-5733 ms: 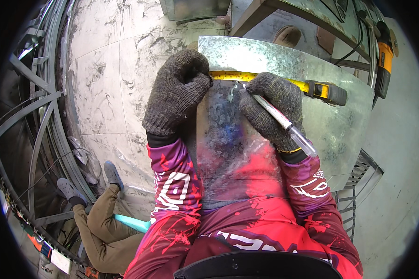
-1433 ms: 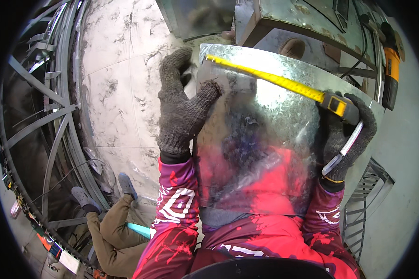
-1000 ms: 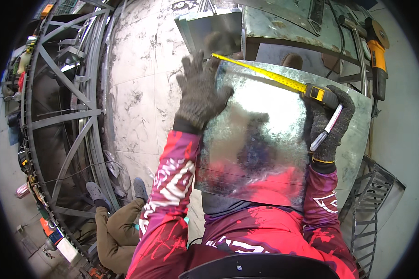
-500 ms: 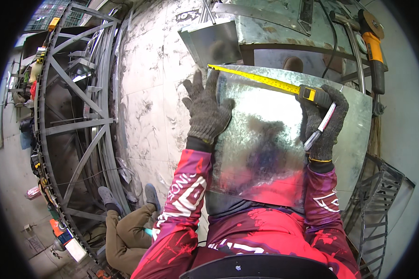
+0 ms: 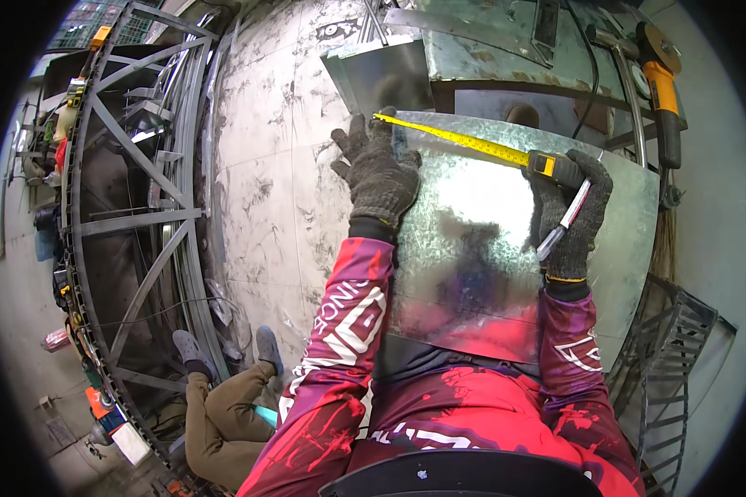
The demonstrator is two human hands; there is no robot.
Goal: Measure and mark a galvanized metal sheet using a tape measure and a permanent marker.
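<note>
A shiny galvanized metal sheet (image 5: 464, 306) lies in front of me, reaching back from my lap. Across its far part runs a yellow tape blade (image 5: 464, 141), pulled out of a black and yellow tape measure (image 5: 555, 168). My right hand (image 5: 574, 219), in a dark knit glove, is closed around the tape measure's case. A white and red marker pen (image 5: 574, 207) is tucked against the same hand. My left hand (image 5: 379, 178), gloved too, lies with spread fingers over the sheet's left edge. Its fingertips are at the blade's hooked end; the thumb is hidden.
An orange angle grinder (image 5: 663, 91) hangs at the far right beside a metal bench (image 5: 506, 70). A bent sheet-metal piece (image 5: 385, 79) stands beyond my left hand. At left are a steel frame (image 5: 141, 224) and another person's legs (image 5: 224, 414). A slatted rack (image 5: 671, 364) stands right.
My left hand has shifted slightly right and away from me, more onto the sheet's edge. The blade's hooked end has moved a little right with it. My right hand keeps its grip.
</note>
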